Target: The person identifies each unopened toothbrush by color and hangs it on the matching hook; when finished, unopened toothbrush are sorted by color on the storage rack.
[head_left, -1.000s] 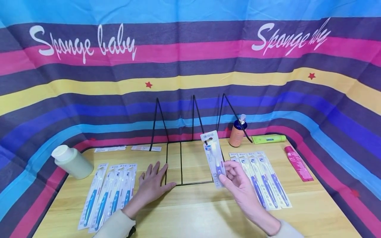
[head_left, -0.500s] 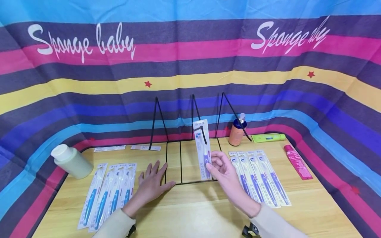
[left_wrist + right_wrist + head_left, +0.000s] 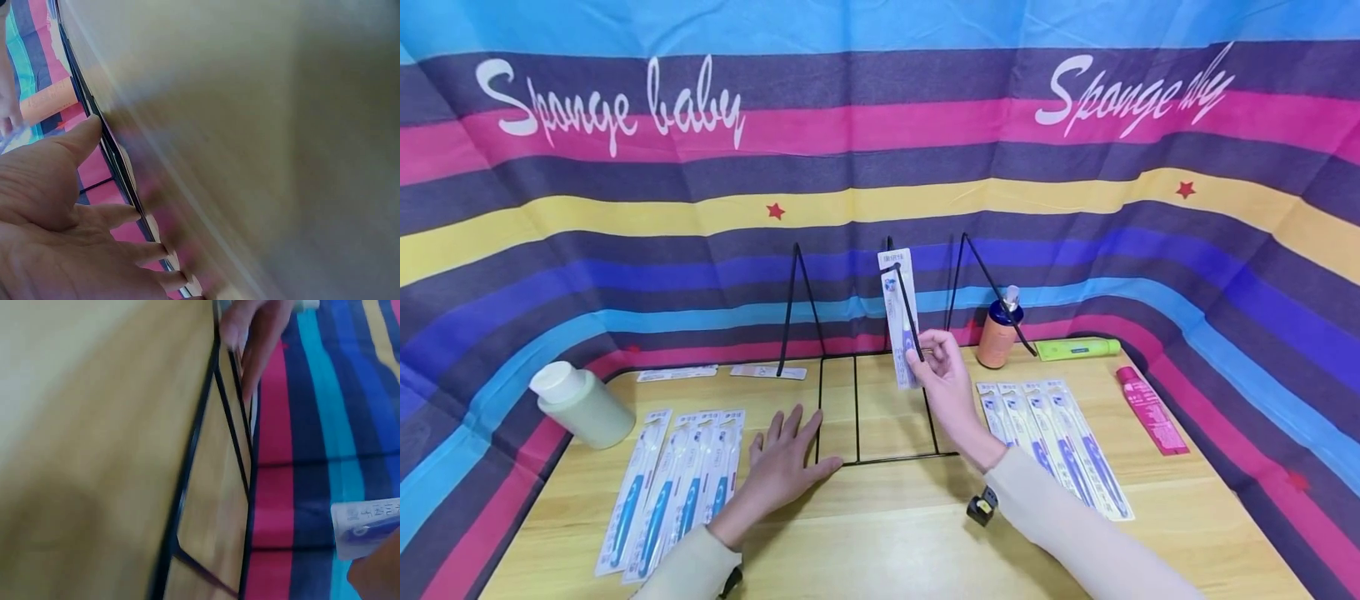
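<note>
1. Up on the wire rack, one packaged toothbrush stood nearly upright, and its middle hook seemed to me to run through the hole near the top of the card.
2. With the right hand I had a pinch on the pack's lower part, the thumb across its front and the fingers bent in towards its right edge.
3. The left hand held nothing; its fingers lay spread on the table at the rack's left side. I could not tell whether they pressed on the base wire.
4. As I judged it, the step was sliding the pack back along the hook. That called for a push in line with the wire, so the card would not bend or snag at its hole.
5. The hook's free end came close to the right fingers, so I wanted a light pinch.
6. A steady left hand against the base looked the best guard against the rack shifting.
7. My right wrist camera caught only one end of the pack, so I trusted the head view for the hole.
8. A row of purple toothbrushes lay right by the right sleeve; a raised elbow would have spared them on release.
</note>
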Available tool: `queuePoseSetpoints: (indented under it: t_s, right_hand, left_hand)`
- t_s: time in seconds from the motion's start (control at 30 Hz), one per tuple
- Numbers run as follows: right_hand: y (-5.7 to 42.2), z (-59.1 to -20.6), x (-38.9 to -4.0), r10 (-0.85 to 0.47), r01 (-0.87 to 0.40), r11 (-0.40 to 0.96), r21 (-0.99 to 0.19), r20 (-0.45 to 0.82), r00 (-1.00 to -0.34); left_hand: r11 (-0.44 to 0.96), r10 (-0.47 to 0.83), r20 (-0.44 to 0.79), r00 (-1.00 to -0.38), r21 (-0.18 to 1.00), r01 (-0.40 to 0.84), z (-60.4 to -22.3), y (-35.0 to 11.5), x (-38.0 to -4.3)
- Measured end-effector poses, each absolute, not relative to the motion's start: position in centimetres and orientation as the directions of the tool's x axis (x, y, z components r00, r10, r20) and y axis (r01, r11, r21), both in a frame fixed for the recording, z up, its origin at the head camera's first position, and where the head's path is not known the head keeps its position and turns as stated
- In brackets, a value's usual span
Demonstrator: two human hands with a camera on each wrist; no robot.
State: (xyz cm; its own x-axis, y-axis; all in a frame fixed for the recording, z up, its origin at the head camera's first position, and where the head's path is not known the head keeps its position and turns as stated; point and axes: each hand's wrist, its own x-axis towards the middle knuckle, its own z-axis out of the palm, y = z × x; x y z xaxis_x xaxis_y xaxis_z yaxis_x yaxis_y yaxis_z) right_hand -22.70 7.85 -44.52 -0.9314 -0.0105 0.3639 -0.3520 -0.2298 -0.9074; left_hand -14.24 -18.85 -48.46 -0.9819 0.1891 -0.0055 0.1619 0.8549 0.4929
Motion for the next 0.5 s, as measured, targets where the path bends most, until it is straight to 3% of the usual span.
queuePoseSetpoints:
  t_s: [0.27,0.5]
  right_hand:
    - [7.3,-44.2,-26.8,0.036,-0.394,-0.209,-0.895,0.395,-0.918]
    - [6.5,-44.1,-28.1,0.052,-0.368,-0.207,-0.906,0.366,-0.929]
  left_hand:
    - [0.866,0.185,-0.015,-0.983,0.476,0.156,-48.1,-19.0,-14.2]
    - [0.877,0.180,-0.041,-0.983,0.460,0.141,-48.0,-18.7,-14.2]
